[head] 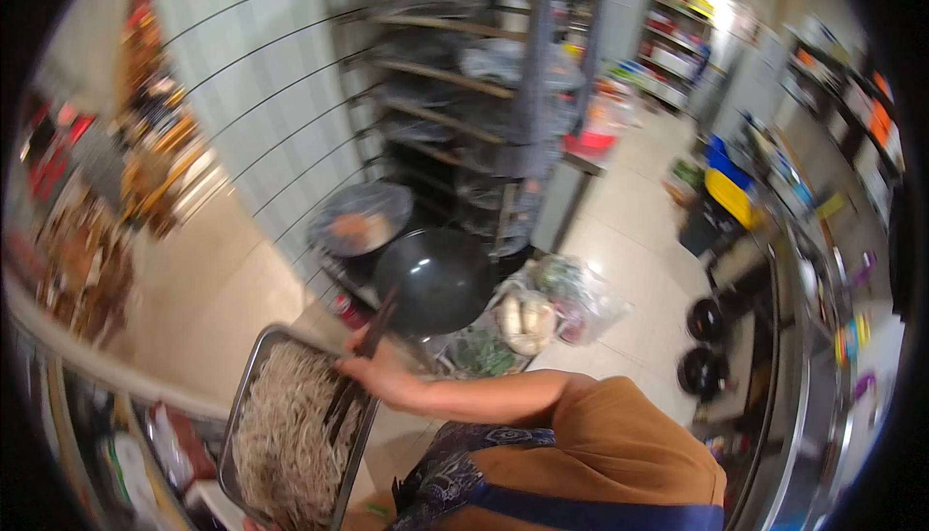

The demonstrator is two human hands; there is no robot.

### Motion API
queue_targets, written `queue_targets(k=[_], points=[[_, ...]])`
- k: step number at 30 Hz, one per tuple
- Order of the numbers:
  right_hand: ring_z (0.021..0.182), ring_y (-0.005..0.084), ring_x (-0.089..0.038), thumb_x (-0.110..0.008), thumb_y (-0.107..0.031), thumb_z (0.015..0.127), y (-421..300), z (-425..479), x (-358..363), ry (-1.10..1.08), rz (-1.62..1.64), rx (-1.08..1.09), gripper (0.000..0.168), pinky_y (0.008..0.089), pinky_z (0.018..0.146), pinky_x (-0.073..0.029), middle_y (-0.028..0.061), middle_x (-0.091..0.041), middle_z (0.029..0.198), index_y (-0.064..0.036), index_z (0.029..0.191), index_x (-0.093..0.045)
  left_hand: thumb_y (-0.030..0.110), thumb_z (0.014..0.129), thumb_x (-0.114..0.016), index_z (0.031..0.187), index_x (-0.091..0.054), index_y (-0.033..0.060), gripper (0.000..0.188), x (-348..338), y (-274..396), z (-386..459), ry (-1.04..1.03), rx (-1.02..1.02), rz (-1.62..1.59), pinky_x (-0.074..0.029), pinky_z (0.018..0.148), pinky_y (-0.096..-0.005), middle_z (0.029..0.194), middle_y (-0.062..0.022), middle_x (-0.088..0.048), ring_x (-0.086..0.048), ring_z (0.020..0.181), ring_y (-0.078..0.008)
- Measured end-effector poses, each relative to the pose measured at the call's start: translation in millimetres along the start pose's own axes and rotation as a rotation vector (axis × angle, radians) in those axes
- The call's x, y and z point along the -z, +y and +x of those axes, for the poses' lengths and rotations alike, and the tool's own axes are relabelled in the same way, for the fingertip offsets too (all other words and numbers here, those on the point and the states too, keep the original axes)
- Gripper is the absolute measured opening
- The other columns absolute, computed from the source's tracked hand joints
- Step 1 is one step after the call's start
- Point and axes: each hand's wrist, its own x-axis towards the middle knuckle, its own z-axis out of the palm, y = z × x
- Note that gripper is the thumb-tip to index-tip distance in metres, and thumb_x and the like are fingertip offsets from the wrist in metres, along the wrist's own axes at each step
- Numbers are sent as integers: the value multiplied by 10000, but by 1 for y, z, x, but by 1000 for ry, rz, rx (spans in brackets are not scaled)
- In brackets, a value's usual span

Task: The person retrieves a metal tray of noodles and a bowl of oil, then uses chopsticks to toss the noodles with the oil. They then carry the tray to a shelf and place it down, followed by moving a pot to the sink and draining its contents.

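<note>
In the lower left a rectangular metal tray (250,357) is full of pale, thin noodles (287,436). My right hand (381,375) is closed around dark chopsticks (374,331) at the tray's upper right edge, and their lower ends rest on or in the noodles. Only a bit of my left hand (252,524) shows at the tray's bottom edge, by the picture's rim; it seems to support the tray, its fingers mostly hidden. Just beyond my right hand is an empty dark wok (435,280).
A plastic-covered bowl (361,219) stands by the wok, before a rack (450,77) of covered trays. Bagged white radishes (526,320) and leafy greens (490,353) lie low beside it. A red can (348,309) is near the wall. Steel counters (805,415) run along the right.
</note>
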Motion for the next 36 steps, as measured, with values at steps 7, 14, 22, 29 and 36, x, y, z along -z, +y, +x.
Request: queue_targets(k=[7, 14, 22, 29, 36], points=[[657, 100, -466, -517, -61, 748, 12, -10, -98, -238, 274, -195, 45, 251, 626, -408, -8, -485, 707, -104, 741, -525, 19, 718, -528, 1242, -348, -31, 556, 75, 14, 0, 333, 74, -70, -377, 872, -293, 1173, -127, -459, -448, 1073, -208], [751, 141, -485, -471, -84, 801, -13, -26, -238, -642, 268, -366, 57, 277, 708, -411, 29, -493, 781, -42, 821, -504, -38, 698, -479, 1033, -471, -16, 335, 137, 56, -34, 546, -26, -202, -419, 741, -242, 891, -56, -572, -540, 792, -114], [719, 146, -514, -526, -123, 805, -5, -10, -493, -1068, 454, -377, 77, 287, 675, -428, 41, -539, 764, -48, 791, -539, -54, 688, -490, 1003, -474, -62, 316, 281, 118, 20, 861, -103, -104, -444, 730, -265, 892, -99, -583, -566, 780, -150], [783, 190, -580, -503, -142, 827, -35, -8, -675, -1390, 581, -371, 163, 320, 726, -461, 82, -605, 881, -4, 889, -564, 3, 714, -515, 938, -479, -58, 235, 356, 186, 81, 1134, -113, -66, -470, 620, -271, 814, -117, -568, -565, 678, -184], [797, 216, -467, -477, -230, 794, -31, -55, -801, -1529, 216, -280, 320, 373, 703, -409, 128, -524, 898, 51, 939, -526, 21, 694, -445, 1182, -432, -11, 489, 458, 159, 96, 1125, -133, -24, -454, 828, -343, 1054, -122, -542, -545, 946, -246]])
